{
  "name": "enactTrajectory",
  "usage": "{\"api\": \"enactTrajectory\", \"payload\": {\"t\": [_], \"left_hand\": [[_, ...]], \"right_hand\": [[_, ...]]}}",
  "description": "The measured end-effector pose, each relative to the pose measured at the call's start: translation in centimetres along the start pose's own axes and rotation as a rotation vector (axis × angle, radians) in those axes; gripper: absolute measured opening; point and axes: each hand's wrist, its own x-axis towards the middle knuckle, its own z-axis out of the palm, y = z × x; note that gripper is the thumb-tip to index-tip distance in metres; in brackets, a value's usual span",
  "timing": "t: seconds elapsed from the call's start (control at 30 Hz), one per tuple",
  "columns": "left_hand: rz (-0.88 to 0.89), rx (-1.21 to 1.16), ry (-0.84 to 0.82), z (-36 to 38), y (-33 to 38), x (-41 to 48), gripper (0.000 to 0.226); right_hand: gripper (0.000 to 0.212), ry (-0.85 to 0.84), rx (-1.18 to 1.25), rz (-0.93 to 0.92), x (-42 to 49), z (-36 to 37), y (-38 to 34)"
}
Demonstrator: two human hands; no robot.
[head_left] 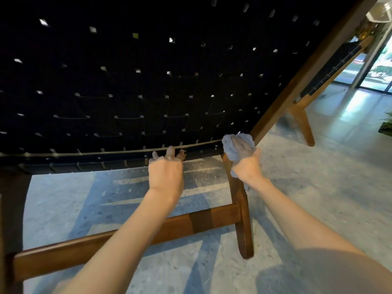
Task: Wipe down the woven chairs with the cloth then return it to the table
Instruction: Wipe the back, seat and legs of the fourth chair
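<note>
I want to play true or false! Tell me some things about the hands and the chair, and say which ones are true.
1. The right hand holds a grey-blue cloth. True.
2. The cloth lies on the floor. False: it is pressed against the chair's wooden frame.
3. The left hand grips the bottom edge of the black woven back. True.
4. The chair's weave is white. False: it is black.
5. Only one chair is in view. False: a second woven chair stands further back on the right.
</note>
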Motion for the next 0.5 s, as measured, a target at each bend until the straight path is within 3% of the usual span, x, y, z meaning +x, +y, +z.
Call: {"api": "enactTrajectory", "payload": {"t": [0.2, 0.33, 0.4, 0.5], "left_hand": [[0.046, -0.122, 0.092, 1.5, -1.0, -2.7, 0.073], [0.078, -0.399, 0.280, 3.5, -1.1, -5.7, 0.049], [0.013, -0.584, 0.211, 4.8, -0.7, -6.7, 0.048], [-0.029, -1.001, -0.090, 6.3, -0.7, -6.9, 0.042]], "right_hand": [[0.066, 0.042, 0.093, -0.319, -4.6, 1.8, -1.0], [0.062, 0.028, 0.300, -0.308, -8.9, 3.8, -2.2], [0.054, -0.026, 0.489, -0.268, -10.5, 4.7, -2.9], [0.044, -0.113, 0.590, -0.229, -11.6, 5.8, -3.3]]}}
